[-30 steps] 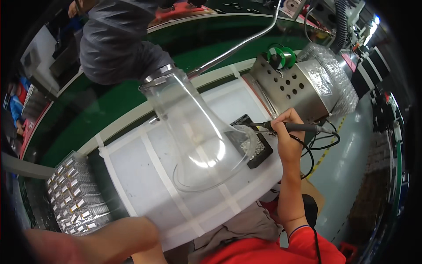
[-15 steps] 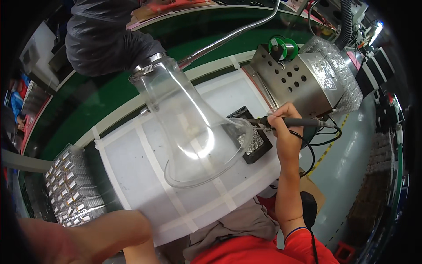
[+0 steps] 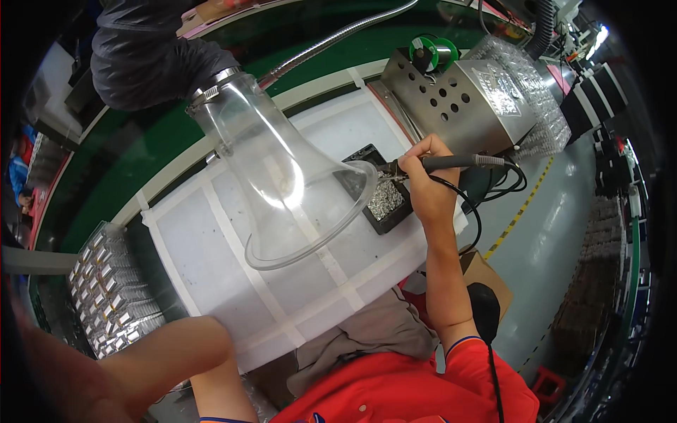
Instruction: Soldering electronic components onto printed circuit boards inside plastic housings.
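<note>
My right hand (image 3: 427, 169) is closed round the dark handle of a soldering iron (image 3: 479, 161). The iron's front end points left, over a black box of silvery metal shavings (image 3: 388, 200); whether the tip touches them I cannot tell. A clear, flared fume hood (image 3: 285, 183) hangs over the white work mat (image 3: 190, 247), its rim just left of the iron. My left forearm (image 3: 169, 356) bends up from the elbow at the lower left and runs out into the dark rim, where my left hand does not show.
A perforated metal box (image 3: 458, 99) with a green solder wire spool (image 3: 434, 53) on it stands at the back right. Stacked clear trays of small parts (image 3: 113, 296) are at the left. A grey duct (image 3: 155, 60) feeds the hood. The iron's black cable (image 3: 479, 218) loops beside my right wrist.
The whole view has shifted, so the mat, hood and box sit farther left and higher. My right hand keeps its grip on the iron, which stays by the box of shavings.
</note>
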A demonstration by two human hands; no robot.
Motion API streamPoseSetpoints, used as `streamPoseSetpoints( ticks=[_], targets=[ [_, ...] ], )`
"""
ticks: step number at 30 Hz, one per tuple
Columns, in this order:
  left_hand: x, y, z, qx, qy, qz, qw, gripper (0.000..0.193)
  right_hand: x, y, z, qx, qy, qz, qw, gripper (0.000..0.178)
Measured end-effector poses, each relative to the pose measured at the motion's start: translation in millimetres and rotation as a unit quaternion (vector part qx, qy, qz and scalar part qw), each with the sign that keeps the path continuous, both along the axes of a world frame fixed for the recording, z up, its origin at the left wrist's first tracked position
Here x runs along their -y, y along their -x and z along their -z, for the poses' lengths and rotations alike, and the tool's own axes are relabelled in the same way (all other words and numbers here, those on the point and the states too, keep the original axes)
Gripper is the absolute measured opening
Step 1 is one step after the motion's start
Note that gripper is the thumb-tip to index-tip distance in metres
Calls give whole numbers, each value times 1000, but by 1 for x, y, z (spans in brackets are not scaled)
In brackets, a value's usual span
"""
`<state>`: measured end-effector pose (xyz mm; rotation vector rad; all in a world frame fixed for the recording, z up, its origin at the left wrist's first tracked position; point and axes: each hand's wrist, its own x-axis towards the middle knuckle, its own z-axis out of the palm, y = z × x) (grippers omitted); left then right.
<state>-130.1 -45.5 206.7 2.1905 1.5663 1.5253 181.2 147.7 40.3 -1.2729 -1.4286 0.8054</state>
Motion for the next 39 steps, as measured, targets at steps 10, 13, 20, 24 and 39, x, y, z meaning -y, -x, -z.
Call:
streamPoseSetpoints(
  ticks=[10,13,20,24,39],
  targets=[
    [-39,-3,-9,-211,140,-28,967,62,10,-1,8,9,-25,-1,1000,9],
    [-43,-3,-9,-235,176,-91,952,61,12,-1,11,3,-30,7,1000,9],
    [-46,3,-13,-215,172,-6,961,68,13,0,13,10,-25,-9,1000,10],
    [-41,-2,-11,-221,175,-34,959,58,16,0,13,-9,-47,5,999,10],
    [-43,2,-9,-200,187,-29,961,58,19,7,26,-18,-61,15,998,12]
  ],
)
